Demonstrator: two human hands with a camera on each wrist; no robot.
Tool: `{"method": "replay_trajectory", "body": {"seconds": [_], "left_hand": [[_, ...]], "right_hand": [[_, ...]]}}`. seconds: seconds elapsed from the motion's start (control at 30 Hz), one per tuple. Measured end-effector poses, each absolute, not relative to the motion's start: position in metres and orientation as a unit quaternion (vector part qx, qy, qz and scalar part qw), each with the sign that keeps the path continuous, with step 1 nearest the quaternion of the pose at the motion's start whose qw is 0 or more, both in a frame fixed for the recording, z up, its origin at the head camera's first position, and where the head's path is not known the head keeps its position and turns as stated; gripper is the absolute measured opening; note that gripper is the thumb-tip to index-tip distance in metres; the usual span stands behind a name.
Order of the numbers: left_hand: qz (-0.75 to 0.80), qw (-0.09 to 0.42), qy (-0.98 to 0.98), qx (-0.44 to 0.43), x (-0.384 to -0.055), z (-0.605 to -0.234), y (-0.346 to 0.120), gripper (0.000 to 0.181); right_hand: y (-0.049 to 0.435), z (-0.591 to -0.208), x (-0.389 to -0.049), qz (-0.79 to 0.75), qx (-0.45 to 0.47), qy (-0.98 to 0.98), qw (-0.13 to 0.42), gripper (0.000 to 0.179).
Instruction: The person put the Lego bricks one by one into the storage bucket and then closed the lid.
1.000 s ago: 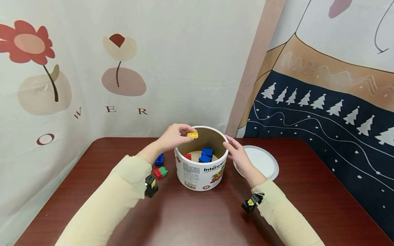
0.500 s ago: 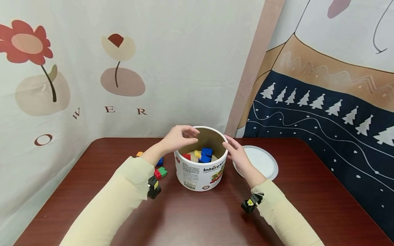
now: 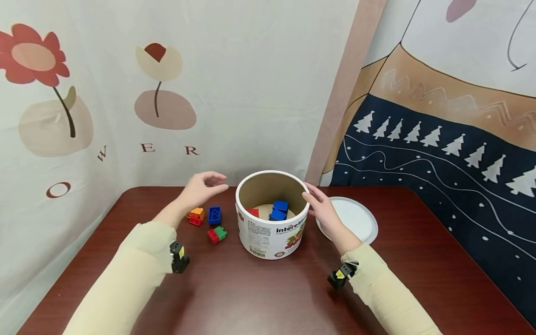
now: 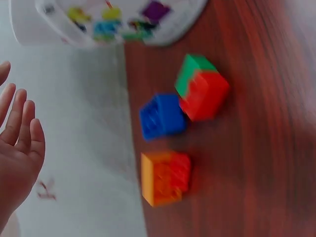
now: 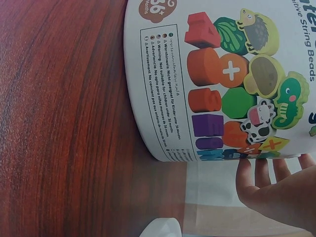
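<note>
My left hand point(image 3: 201, 190) hovers left of the white round tub point(image 3: 270, 239), above the loose bricks, fingers extended and nothing held. In the left wrist view, the left hand point(image 4: 22, 143) shows at the left edge. My right hand point(image 3: 324, 210) touches the tub's right side near the rim, and the right wrist view shows its fingertips point(image 5: 245, 168) against the printed wall. Inside the tub lie blue bricks point(image 3: 279, 211) and a red brick point(image 3: 253, 212). On the table are a blue brick point(image 3: 214, 215), an orange-and-red pair point(image 3: 195, 216) and a red-and-green pair point(image 3: 217, 234).
A white lid point(image 3: 353, 221) lies flat on the brown table point(image 3: 268, 298), right of the tub and behind the right forearm. A printed cloth point(image 3: 251, 93) hangs along the table's back edge.
My left hand let a yellow brick drop into the tub, where it no longer shows, then drew back left over the table bricks. The right hand stayed at the tub.
</note>
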State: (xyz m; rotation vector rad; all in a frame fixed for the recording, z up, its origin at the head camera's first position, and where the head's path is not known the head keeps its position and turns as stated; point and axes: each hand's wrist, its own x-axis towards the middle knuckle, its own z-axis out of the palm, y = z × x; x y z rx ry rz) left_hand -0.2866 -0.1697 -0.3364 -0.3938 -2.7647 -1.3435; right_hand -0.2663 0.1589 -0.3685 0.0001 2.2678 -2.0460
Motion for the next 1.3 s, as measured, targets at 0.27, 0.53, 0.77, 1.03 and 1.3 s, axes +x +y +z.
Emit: {"method": "replay_trajectory", "body": {"seconds": [0.27,0.53,0.77,1.03,1.3], "left_hand": [[-0.412,0.019,-0.908,-0.079,-0.285,-0.37,-0.214,0.047],[-0.386,-0.005,-0.922,-0.039,-0.28,-0.393,-0.239,0.06],[-0.36,-0.051,-0.93,-0.05,-0.282,-0.407,-0.247,0.066],[-0.37,-0.055,-0.926,-0.045,-0.278,-0.415,-0.25,0.054],[-0.371,-0.041,-0.927,-0.037,-0.277,-0.422,-0.253,0.038]], "right_hand": [[0.156,-0.37,-0.268,-0.669,-0.003,0.742,0.042,0.047],[0.152,-0.369,-0.267,-0.668,0.0,0.743,0.046,0.047],[0.154,-0.367,-0.268,-0.672,-0.006,0.739,0.041,0.047],[0.156,-0.367,-0.267,-0.669,-0.003,0.742,0.043,0.047],[0.158,-0.368,-0.267,-0.667,0.0,0.744,0.041,0.047]]}}
